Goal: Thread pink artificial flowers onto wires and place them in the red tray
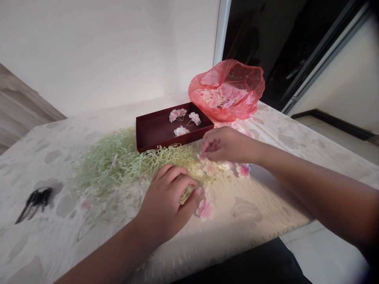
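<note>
My left hand [170, 201] is closed, thumb and fingertips brought together beside a pink-and-white artificial flower [205, 208]. That flower appears to hang from the pinch, though its stem is hidden. Farther right, my right hand [226, 145] has its fingers curled down in a pinch on another artificial flower [203, 157], just off the box's near corner. More loose blossoms [243, 170] lie below that hand. Pale green shredded paper [118, 161] spreads between my hands and the dark red box [174, 141]. Inside the box sit several white-pink flower pieces [181, 131] with thin wire loops.
A red translucent plastic bag [254, 104] full of pink petals stands open behind the box's right corner. Keys [37, 201] lie at the table's left. A patterned cloth [248, 217] covers the table, whose front edge is close to me. A white wall rises behind.
</note>
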Available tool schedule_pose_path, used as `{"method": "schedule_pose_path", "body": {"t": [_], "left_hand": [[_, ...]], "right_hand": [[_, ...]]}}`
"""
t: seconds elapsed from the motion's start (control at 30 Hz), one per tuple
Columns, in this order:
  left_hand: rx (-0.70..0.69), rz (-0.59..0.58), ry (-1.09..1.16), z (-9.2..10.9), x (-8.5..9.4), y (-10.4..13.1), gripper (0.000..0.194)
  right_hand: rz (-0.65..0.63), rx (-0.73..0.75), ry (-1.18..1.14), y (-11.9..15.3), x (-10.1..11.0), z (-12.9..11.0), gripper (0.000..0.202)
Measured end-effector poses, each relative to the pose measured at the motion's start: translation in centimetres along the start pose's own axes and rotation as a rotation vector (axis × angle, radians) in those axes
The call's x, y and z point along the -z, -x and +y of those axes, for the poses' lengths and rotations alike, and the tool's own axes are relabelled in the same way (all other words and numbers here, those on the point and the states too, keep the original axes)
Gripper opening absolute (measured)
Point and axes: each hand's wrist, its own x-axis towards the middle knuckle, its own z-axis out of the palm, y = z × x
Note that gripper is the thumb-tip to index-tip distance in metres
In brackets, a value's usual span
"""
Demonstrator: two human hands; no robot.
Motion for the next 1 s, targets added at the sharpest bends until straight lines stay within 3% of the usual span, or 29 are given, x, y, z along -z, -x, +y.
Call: {"method": "schedule_pose_path", "body": {"t": [0.17,0.3,0.47,0.77,0.87,1.0], "left_hand": [[0.004,-0.002,-0.002,-0.1,0.0,0.1,0.008],[-0.007,0.004,-0.004,-0.1,0.0,0.1,0.008],[-0.015,-0.012,-0.009,0.0,0.0,0.0,0.008],[-0.016,-0.025,-0.012,-0.1,0.0,0.1,0.007],[-0.016,-0.023,-0.014,-0.1,-0.1,0.1,0.007],[-0.014,-0.028,-0.021,-0.1,-0.1,0.0,0.007]], "right_hand": [[0.044,-0.1,-0.189,0.0,0.3,0.2,0.007],[-0.008,-0.139,-0.34,0.0,1.0,0.5,0.003],[-0.078,-0.117,-0.183,0.1,1.2,0.2,0.003],[0.009,0.081,0.166,0.3,-1.7,0.1,0.019],[0.062,0.086,0.137,0.3,-1.9,0.0,0.018],[0.098,-0.106,-0.102,0.2,-1.0,0.0,0.012]]}}
